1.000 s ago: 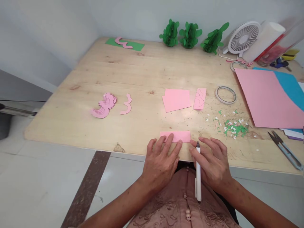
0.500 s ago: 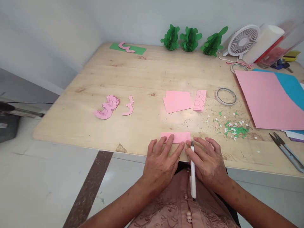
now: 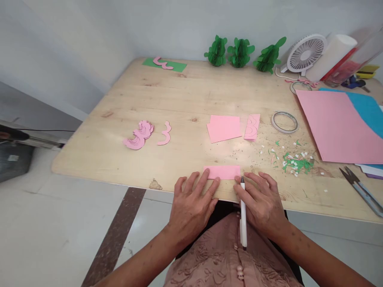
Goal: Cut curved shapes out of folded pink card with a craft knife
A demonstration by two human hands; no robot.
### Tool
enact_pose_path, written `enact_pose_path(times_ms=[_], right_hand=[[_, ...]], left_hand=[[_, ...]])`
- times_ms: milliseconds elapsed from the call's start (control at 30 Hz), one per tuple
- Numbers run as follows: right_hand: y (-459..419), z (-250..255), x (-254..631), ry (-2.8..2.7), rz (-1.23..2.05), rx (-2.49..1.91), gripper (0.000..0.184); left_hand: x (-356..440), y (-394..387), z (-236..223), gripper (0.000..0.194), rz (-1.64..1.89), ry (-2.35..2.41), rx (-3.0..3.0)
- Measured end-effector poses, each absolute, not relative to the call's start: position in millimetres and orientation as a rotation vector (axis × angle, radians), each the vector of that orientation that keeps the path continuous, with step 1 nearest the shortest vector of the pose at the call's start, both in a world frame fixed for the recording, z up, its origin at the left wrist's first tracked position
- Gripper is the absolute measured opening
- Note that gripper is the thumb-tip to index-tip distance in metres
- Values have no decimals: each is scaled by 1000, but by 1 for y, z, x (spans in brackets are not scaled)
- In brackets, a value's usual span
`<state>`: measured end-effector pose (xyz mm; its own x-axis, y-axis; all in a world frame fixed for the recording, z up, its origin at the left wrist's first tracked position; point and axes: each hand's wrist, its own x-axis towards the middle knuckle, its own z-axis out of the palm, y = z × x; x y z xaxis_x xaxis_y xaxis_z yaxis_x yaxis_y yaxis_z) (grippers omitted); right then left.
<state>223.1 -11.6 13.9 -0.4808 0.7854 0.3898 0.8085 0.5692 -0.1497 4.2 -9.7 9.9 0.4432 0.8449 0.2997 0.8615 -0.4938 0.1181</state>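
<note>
A pale wooden counter (image 3: 185,95) carries everything, its front edge just before the person's body. On its right side a large pink sheet (image 3: 344,127) overlaps a blue sheet (image 3: 363,105). At the front edge are the hands: the left hand (image 3: 191,207) grips nothing, its fingers spread and two fingertips pressing on a folded-looking pink strip (image 3: 224,172); the right hand (image 3: 263,205) has a white pen (image 3: 243,219) tucked among its fingers, dark tip pointing away from the body, beside the strip's right end. That strip lies flat near the counter's front edge, between the two hands. At the back stands a white fan (image 3: 306,52), with three green paper figures (image 3: 241,52) to its left. Farther right of the hands lie snips (image 3: 360,190), blades parted. Beyond the strip rest overlapping small pink sheets (image 3: 224,128), then a tape roll (image 3: 285,122), and finally tiny green and white scraps (image 3: 297,163).
</note>
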Motion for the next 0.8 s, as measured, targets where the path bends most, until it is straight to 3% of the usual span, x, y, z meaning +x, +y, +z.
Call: enact_pose_path(times_ms=[433,800], right_hand=[[-12,14,223,-2381,-87,-1273,28],[-11,14,219,-2290,-68,-1248,24]], left_hand=[[-27,-14,17,33,-418,-1621,-2545],[9,-14,3,40,-685,-1430,-2712]])
